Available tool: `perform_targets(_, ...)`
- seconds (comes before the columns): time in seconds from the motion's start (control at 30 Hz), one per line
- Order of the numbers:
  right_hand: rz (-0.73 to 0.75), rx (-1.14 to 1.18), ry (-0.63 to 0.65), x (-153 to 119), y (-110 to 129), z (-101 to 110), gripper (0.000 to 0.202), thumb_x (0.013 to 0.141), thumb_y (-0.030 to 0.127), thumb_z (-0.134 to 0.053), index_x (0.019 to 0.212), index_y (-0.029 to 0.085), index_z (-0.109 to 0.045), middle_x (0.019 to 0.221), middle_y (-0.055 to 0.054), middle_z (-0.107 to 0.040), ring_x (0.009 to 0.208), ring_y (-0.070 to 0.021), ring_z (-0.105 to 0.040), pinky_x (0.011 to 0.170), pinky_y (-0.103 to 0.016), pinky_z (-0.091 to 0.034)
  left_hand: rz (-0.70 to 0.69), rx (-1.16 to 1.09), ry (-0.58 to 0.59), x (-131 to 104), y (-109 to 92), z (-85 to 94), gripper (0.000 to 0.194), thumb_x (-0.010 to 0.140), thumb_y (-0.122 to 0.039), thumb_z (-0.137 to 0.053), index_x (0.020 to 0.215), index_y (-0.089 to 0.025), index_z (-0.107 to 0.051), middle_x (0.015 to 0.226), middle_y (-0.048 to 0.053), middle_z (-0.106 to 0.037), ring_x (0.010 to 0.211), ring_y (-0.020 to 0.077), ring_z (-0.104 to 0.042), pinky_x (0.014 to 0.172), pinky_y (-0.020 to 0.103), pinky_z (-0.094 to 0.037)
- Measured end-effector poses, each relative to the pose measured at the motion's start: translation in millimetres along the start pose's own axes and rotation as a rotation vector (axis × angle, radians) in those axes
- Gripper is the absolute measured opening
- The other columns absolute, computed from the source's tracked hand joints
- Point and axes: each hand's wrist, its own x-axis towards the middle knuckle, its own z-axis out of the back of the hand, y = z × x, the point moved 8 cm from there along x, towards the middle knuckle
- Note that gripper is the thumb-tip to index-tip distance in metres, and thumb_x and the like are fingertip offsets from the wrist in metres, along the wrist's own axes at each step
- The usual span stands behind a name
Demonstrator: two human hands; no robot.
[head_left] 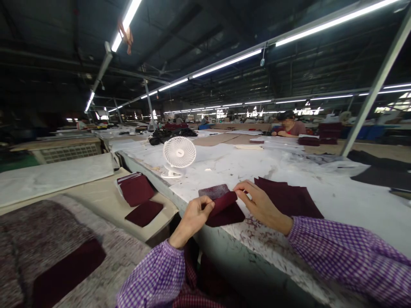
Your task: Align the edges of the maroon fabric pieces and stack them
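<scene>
We held a maroon cloth (224, 204) at the near edge of the white-topped table (221, 158), its upper part lifted and curled over a darker layer below; we could not tell whether the two were one piece. Our left hand (193, 217), at the cloth's 8 to 9 o'clock, pinched its edge between thumb and forefinger. Our right hand (262, 208), at its 3 o'clock, had thumb and fingertips pressed together on the upper corner. Just beyond the cloth, toward 11 o'clock, lay a greyish patch (212, 190); past our right hand, at 3 o'clock, lay a maroon pile (285, 199). A white fan (180, 152) stood between 10 and 11 o'clock, and a maroon stack (137, 191) rested at 9 o'clock on a lower, beige surface (96, 188).
</scene>
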Motion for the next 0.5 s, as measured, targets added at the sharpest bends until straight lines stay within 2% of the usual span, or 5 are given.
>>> perform_targets(0.07, 0.034, -0.036, -0.038, 0.1, 0.2, -0.5, 0.022, 0.087, 0.031, -0.048, 0.105, 0.018, -0.053, 0.100, -0.008, -0.060, 0.091, -0.0198, -0.056, 0.082, -0.036, -0.045, 0.001, -0.046, -0.002, 1.0, -0.2, 0.4, 0.024, 0.084, -0.034, -0.047, 0.070, -0.016, -0.052, 0.058, -0.004, -0.047, 0.053, 0.0097, -0.043, 0.050, 0.021, -0.031)
perform_targets(0.13, 0.020, -0.051, 0.042, 0.3, -3.2, -11.0, 0.032, 0.081, 0.028, -0.057, 0.111, 0.019, -0.052, 0.102, -0.008, -0.061, 0.093, -0.0209, -0.056, 0.082, -0.038, -0.045, -0.016, -0.012, 0.017, -0.2, -7.5, -2.9, 0.021, 0.085, -0.035, -0.046, 0.075, -0.017, -0.052, 0.060, -0.004, -0.049, 0.054, 0.0103, -0.045, 0.051, 0.021, -0.033)
perform_targets(0.3, 0.038, 0.058, 0.156, -0.4, 1.4, -23.9, 0.011, 0.085, 0.023, -0.051, 0.083, 0.018, -0.061, 0.084, -0.004, -0.065, 0.081, -0.0173, -0.058, 0.075, -0.032, -0.046, -0.204, 0.411, 0.064, -4.1, -37.2, -25.4, 0.031, 0.072, -0.037, -0.067, 0.096, -0.021, -0.056, 0.084, 0.003, -0.062, 0.074, 0.0189, -0.056, 0.062, 0.028, -0.040)
perform_targets(0.4, 0.051, 0.090, -0.007, -0.8, 5.4, -9.4, 0.014, 0.088, 0.026, -0.048, 0.084, 0.018, -0.059, 0.082, -0.004, -0.063, 0.075, -0.0151, -0.057, 0.070, -0.029, -0.046, -0.247, 0.581, 0.001, -0.6, -37.9, -31.6, 0.008, 0.082, -0.022, -0.053, 0.085, -0.019, -0.059, 0.086, 0.006, -0.062, 0.081, 0.0220, -0.058, 0.066, 0.030, -0.039)
perform_targets(0.5, 0.103, 0.004, 0.005, -4.1, 6.7, -12.5, 0.024, 0.091, 0.031, -0.044, 0.081, 0.018, -0.061, 0.078, -0.004, -0.063, 0.073, -0.0148, -0.058, 0.069, -0.029, -0.046, -0.128, 0.485, -0.113, 6.8, -22.2, -20.9, 0.018, 0.085, -0.019, -0.046, 0.071, -0.018, -0.057, 0.066, 0.003, -0.058, 0.066, 0.0181, -0.056, 0.062, 0.029, -0.038)
